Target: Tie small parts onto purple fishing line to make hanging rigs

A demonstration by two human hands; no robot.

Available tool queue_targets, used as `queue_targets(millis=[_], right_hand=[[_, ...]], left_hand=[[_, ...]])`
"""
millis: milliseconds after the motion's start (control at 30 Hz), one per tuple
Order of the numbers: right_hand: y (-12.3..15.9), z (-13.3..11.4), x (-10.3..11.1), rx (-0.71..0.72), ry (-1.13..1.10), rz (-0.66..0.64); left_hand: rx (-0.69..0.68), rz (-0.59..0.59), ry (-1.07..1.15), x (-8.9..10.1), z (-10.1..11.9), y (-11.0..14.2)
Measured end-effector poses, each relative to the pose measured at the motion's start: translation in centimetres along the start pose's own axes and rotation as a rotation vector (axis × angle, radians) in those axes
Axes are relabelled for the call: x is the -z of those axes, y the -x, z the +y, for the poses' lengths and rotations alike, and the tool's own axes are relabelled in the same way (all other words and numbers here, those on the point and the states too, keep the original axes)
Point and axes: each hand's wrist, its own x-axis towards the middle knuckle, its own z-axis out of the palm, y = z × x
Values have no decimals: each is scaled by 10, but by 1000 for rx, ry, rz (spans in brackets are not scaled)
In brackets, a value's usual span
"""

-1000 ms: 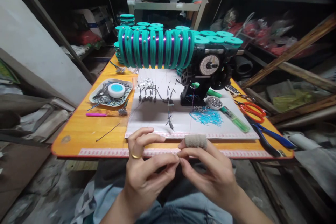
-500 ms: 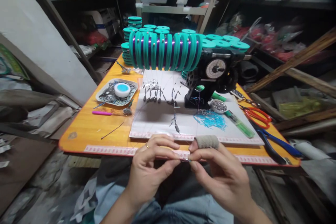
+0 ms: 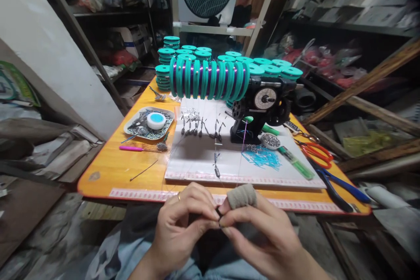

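Observation:
My left hand (image 3: 188,218), with a ring on one finger, is closed in a pinch just beyond the table's front edge. Its fingertips meet those of my right hand (image 3: 259,221), also pinching, with a grey wrap (image 3: 242,196) around one finger. Between the fingertips sits a tiny dark piece, too small to name. A thin purple fishing line (image 3: 244,135) comes down from the black winding machine (image 3: 259,109) toward my right hand. Just beyond the hands, a small grey sinker rig (image 3: 217,171) lies on the white board (image 3: 193,157).
Turquoise spools (image 3: 210,78) sit in a row on the winder's shaft; more are stacked behind. A patterned tray (image 3: 131,124) is at left with a pink-handled tool (image 3: 131,148). Blue tubes (image 3: 262,157), a bead dish (image 3: 271,141), orange scissors (image 3: 320,155) and blue-handled pliers (image 3: 348,188) lie right.
Both hands have shifted slightly left and down in the picture, their fingertips closer together. The view has tilted up a little, showing more of the fan.

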Motion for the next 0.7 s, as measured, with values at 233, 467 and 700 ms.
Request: queue_targets(millis=[233,467,700], right_hand=[[-4,-5,-15,4,-5,-2],[-4,-6,-18,4,17,0],[-6,-8,-36,8,30,-14]], left_hand=[[-33,82,7,12,1,4],[-22,171,25,13,-1,5],[-57,267,-343,41,3,8]])
